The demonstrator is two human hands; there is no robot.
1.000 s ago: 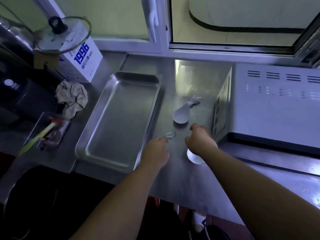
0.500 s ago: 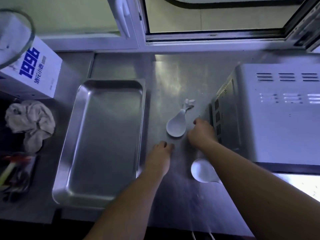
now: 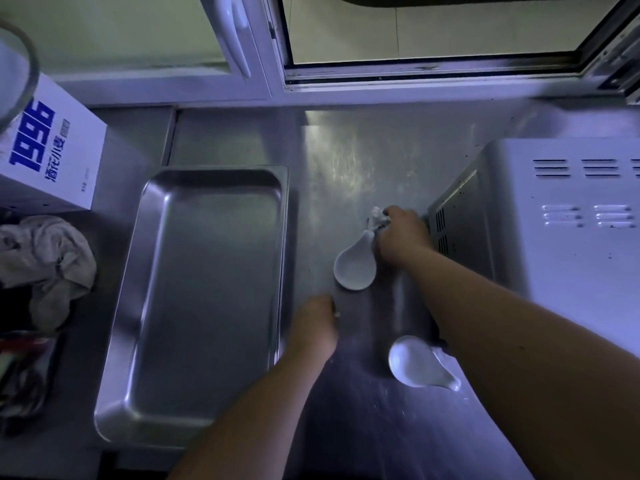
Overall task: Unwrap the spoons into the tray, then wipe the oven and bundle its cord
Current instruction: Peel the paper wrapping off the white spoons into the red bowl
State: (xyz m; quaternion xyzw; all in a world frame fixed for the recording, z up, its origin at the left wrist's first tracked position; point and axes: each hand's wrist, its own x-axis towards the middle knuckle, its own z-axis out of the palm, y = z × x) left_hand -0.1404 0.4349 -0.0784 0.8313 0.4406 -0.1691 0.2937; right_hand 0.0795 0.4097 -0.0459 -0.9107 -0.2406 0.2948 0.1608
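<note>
We are closing our right hand (image 3: 401, 237) on the crumpled wrap (image 3: 377, 218) at the handle of the farther white ceramic spoon (image 3: 355, 268), which is lying on the steel table (image 3: 363, 161) beside the empty rectangular steel tray (image 3: 273, 258). We should be pulling gently, steadying the bowl. Our left hand (image 3: 313, 327) is curling loosely; whether it is pinching anything we cannot tell. The nearer white ceramic spoon (image 3: 420, 365) is disappearing partly under our forearm.

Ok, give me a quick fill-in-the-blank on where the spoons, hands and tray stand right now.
1. The steel tray holds ____ spoons.
2. The right hand pinches the crumpled wrap at the far spoon's ____ end.
3. The near spoon lies partly under the ____ forearm.
4. The left hand rests between the tray and the ____ spoon.

Missing: no; handle; right; far
</note>
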